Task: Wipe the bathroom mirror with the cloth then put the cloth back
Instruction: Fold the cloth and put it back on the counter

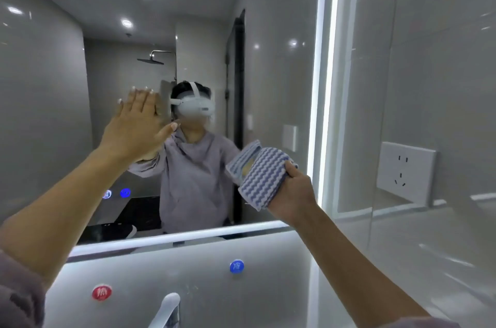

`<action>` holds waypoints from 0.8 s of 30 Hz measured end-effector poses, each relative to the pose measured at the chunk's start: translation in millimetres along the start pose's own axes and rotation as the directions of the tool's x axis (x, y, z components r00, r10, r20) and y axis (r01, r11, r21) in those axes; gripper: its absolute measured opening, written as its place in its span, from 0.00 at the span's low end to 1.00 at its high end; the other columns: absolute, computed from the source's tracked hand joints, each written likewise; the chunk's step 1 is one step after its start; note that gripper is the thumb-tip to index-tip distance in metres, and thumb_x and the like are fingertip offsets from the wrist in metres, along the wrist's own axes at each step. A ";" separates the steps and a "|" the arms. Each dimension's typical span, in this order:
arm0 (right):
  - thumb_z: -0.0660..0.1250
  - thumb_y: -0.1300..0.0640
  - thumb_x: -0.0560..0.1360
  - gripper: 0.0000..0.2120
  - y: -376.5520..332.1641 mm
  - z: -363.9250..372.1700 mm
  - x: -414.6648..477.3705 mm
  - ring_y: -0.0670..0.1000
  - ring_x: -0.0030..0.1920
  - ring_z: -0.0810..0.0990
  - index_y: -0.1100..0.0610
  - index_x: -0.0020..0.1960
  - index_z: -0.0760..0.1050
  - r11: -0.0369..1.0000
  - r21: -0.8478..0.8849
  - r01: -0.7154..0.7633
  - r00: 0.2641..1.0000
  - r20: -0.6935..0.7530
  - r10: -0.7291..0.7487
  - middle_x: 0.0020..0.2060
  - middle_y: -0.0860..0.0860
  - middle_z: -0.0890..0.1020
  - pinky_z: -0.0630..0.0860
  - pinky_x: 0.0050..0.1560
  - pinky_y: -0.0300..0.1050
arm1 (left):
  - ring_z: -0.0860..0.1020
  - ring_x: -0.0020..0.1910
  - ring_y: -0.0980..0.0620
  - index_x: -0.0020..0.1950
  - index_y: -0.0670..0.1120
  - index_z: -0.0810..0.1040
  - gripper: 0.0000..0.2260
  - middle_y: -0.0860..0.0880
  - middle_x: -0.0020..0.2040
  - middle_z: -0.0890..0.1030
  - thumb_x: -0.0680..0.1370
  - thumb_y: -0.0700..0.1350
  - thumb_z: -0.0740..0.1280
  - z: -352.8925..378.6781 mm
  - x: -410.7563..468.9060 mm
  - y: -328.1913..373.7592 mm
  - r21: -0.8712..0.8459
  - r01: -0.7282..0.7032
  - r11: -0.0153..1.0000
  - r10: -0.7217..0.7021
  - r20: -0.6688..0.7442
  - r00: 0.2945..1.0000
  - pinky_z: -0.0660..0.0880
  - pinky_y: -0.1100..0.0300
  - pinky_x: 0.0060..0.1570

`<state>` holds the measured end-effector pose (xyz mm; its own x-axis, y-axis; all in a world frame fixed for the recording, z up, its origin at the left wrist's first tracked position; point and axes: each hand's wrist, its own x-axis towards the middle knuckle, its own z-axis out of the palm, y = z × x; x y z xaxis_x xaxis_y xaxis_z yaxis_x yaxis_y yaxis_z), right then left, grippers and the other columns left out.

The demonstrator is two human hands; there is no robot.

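The bathroom mirror [88,18] fills the wall ahead, edged by a lit strip on the right and bottom. My left hand [134,129] lies flat against the glass at mid-left, fingers straight and together, palm on the mirror. My right hand [292,190] grips a bunched cloth [261,180], white with blue wavy stripes, pressed to the lower right part of the mirror near the lit edge. The cloth's reflection shows just left of it. A person in a grey top with a white headset appears in the reflection.
Below the mirror a glossy wall panel carries a red round sticker [101,292] and a blue round sticker [236,266]. A chrome tap [167,311] rises at the bottom centre. A white wall socket [405,173] sits on the tiled wall at right.
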<state>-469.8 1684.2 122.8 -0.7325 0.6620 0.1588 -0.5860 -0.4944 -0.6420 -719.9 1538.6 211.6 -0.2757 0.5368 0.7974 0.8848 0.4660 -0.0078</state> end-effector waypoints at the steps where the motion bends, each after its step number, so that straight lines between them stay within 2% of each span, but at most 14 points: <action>1: 0.48 0.47 0.82 0.25 6.0 -2.3 -8.7 0.62 0.68 0.70 0.62 0.69 0.68 0.999 0.019 -0.045 0.999 0.009 0.045 0.66 0.62 0.73 0.63 0.68 0.61 | 0.50 0.75 0.40 0.74 0.36 0.53 0.34 0.37 0.75 0.56 0.78 0.57 0.57 1.6 -16.1 5.8 -0.035 -0.004 0.999 0.005 0.013 1.000 0.50 0.42 0.71; 5: 0.48 0.46 0.82 0.27 30.4 -12.7 -40.5 0.62 0.69 0.68 0.63 0.72 0.65 0.985 0.069 -0.155 0.986 0.067 0.151 0.68 0.62 0.71 0.61 0.69 0.59 | 0.53 0.75 0.44 0.75 0.40 0.56 0.33 0.41 0.76 0.58 0.77 0.59 0.56 14.7 -83.8 20.2 -0.094 0.029 0.995 -0.014 0.157 0.987 0.50 0.46 0.73; 8: 0.48 0.46 0.82 0.27 46.0 -21.5 -64.1 0.61 0.67 0.70 0.63 0.71 0.67 0.973 0.079 -0.217 0.971 0.116 0.207 0.67 0.61 0.73 0.64 0.66 0.59 | 0.58 0.74 0.43 0.73 0.38 0.61 0.34 0.39 0.73 0.63 0.77 0.63 0.55 19.4 -133.3 36.6 -0.191 0.036 0.981 -0.011 0.128 0.992 0.52 0.49 0.72; 11: 0.50 0.45 0.81 0.26 59.6 -29.2 -89.8 0.61 0.67 0.71 0.62 0.69 0.69 0.954 0.089 -0.285 0.951 0.155 0.269 0.66 0.61 0.74 0.67 0.63 0.59 | 0.59 0.74 0.46 0.74 0.45 0.60 0.36 0.46 0.74 0.63 0.73 0.66 0.51 19.3 -181.2 56.9 -0.358 0.236 0.903 -0.139 0.277 0.951 0.57 0.50 0.70; 13: 0.50 0.45 0.81 0.27 69.7 -35.4 -106.9 0.62 0.67 0.71 0.62 0.70 0.68 0.939 0.089 -0.334 0.932 0.182 0.314 0.67 0.61 0.73 0.68 0.64 0.60 | 0.63 0.72 0.49 0.74 0.49 0.61 0.38 0.50 0.73 0.65 0.69 0.68 0.51 19.8 -210.8 68.3 -0.489 0.427 0.760 -0.221 0.423 0.879 0.60 0.53 0.68; 15: 0.50 0.45 0.81 0.27 80.9 -40.6 -123.6 0.62 0.65 0.74 0.63 0.71 0.68 0.923 0.078 -0.376 0.914 0.195 0.356 0.67 0.61 0.73 0.71 0.64 0.59 | 0.66 0.70 0.51 0.72 0.51 0.65 0.37 0.53 0.72 0.67 0.68 0.69 0.51 20.9 -236.8 79.2 -0.555 0.582 0.595 -0.244 0.564 0.788 0.60 0.58 0.65; 17: 0.50 0.45 0.81 0.28 94.0 -45.1 -139.8 0.61 0.65 0.75 0.63 0.71 0.68 0.907 0.051 -0.419 0.894 0.196 0.402 0.67 0.61 0.73 0.72 0.63 0.58 | 0.68 0.67 0.52 0.64 0.57 0.73 0.31 0.54 0.68 0.70 0.67 0.70 0.53 23.3 -260.6 88.5 -0.591 0.735 0.332 -0.194 0.720 0.666 0.60 0.56 0.67; 19: 0.51 0.45 0.80 0.28 106.3 -48.9 -155.0 0.61 0.66 0.73 0.62 0.71 0.68 0.887 0.006 -0.461 0.874 0.175 0.453 0.67 0.61 0.73 0.70 0.64 0.57 | 0.73 0.64 0.49 0.52 0.57 0.79 0.23 0.52 0.61 0.77 0.66 0.68 0.59 21.2 -281.9 96.1 -0.565 0.824 0.033 -0.128 0.816 0.564 0.66 0.49 0.67; 20: 0.51 0.45 0.80 0.28 111.9 -50.0 -162.2 0.60 0.66 0.73 0.63 0.71 0.68 0.876 -0.015 -0.482 0.863 0.166 0.478 0.67 0.61 0.73 0.69 0.65 0.57 | 0.76 0.61 0.47 0.49 0.54 0.82 0.22 0.50 0.57 0.80 0.66 0.66 0.62 18.8 -292.5 97.8 -0.572 0.819 -0.039 -0.129 0.816 0.564 0.72 0.49 0.61; 21: 0.52 0.45 0.80 0.27 116.8 -50.8 -169.1 0.60 0.66 0.73 0.63 0.70 0.69 0.864 -0.029 -0.503 0.851 0.157 0.501 0.67 0.61 0.73 0.68 0.66 0.57 | 0.79 0.58 0.48 0.49 0.53 0.83 0.22 0.50 0.54 0.83 0.65 0.66 0.67 15.6 -303.1 98.7 -0.589 0.805 -0.070 -0.140 0.805 0.576 0.77 0.54 0.54; 22: 0.54 0.46 0.80 0.27 121.6 -51.0 -175.6 0.60 0.66 0.73 0.63 0.70 0.69 0.852 -0.040 -0.522 0.841 0.143 0.522 0.67 0.61 0.73 0.67 0.66 0.57 | 0.80 0.55 0.49 0.52 0.53 0.83 0.24 0.51 0.52 0.84 0.63 0.67 0.70 11.7 -313.1 99.6 -0.596 0.798 -0.087 -0.136 0.801 0.583 0.78 0.59 0.48; 24: 0.57 0.48 0.79 0.26 130.4 -52.6 -186.5 0.61 0.66 0.73 0.65 0.69 0.70 0.827 -0.058 -0.560 0.819 0.110 0.563 0.66 0.62 0.74 0.66 0.68 0.58 | 0.81 0.53 0.50 0.57 0.54 0.80 0.24 0.50 0.54 0.83 0.66 0.65 0.70 2.3 -330.2 98.8 -0.587 0.804 -0.093 -0.086 0.809 0.581 0.79 0.60 0.44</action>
<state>-391.4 1525.9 -30.0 -0.9679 0.2026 -0.1490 -0.0541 -0.7466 -0.6631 -542.3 1409.0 -53.9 -0.5406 0.8409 -0.0243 -0.0837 -0.0250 0.9962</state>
